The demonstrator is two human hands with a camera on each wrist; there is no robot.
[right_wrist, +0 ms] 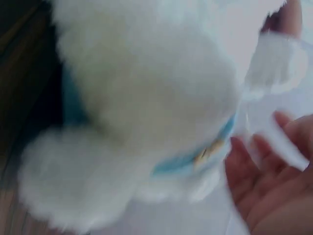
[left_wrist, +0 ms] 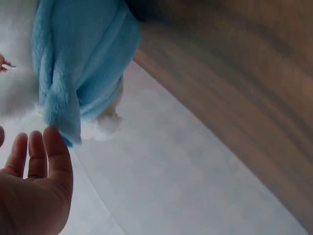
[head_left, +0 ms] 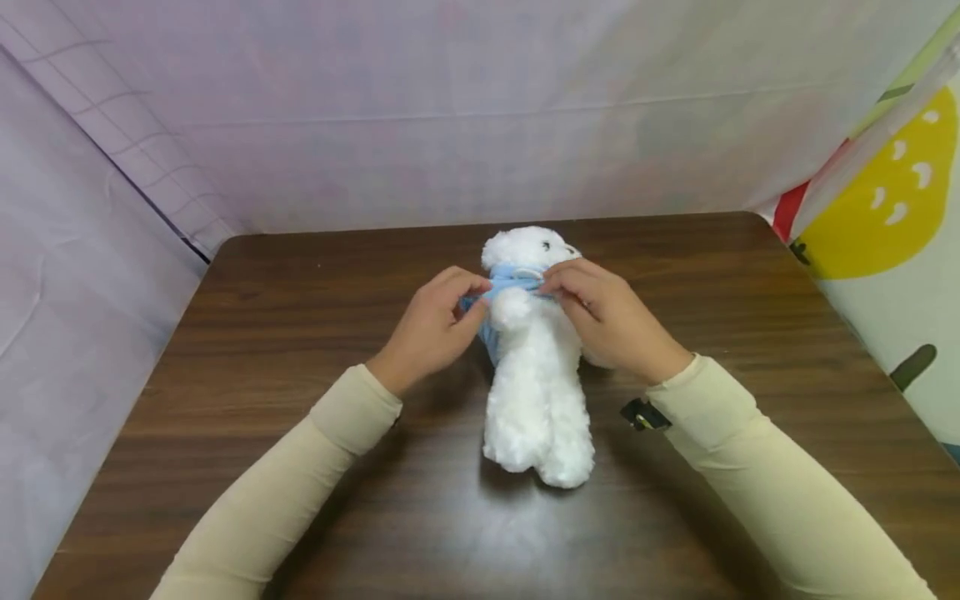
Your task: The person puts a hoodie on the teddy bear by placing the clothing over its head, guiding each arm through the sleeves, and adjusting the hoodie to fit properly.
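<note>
While two hands reach in from the sides, a fluffy white toy (head_left: 534,400) lies on the brown wooden bench (head_left: 262,358) between them, its feet toward the person and its head farther away. A soft blue cloth (head_left: 508,280) goes around its neck and hangs down on the left hand's side. The left hand (head_left: 433,327) has its thumb and pointing finger right at that cloth, beside a round paw (head_left: 512,308). Its other fingers are a little spread in the left wrist view. The right hand (head_left: 621,323) has its fingertips by the toy's neck, close to the cloth too. I cannot tell if either grip is pinching the cloth or just touching it. Both arms wear cream sleeves (head_left: 352,417). Behind the bench is a pale sheet (head_left: 450,108), with a big yellow shape (head_left: 885,200) over on the right.
</note>
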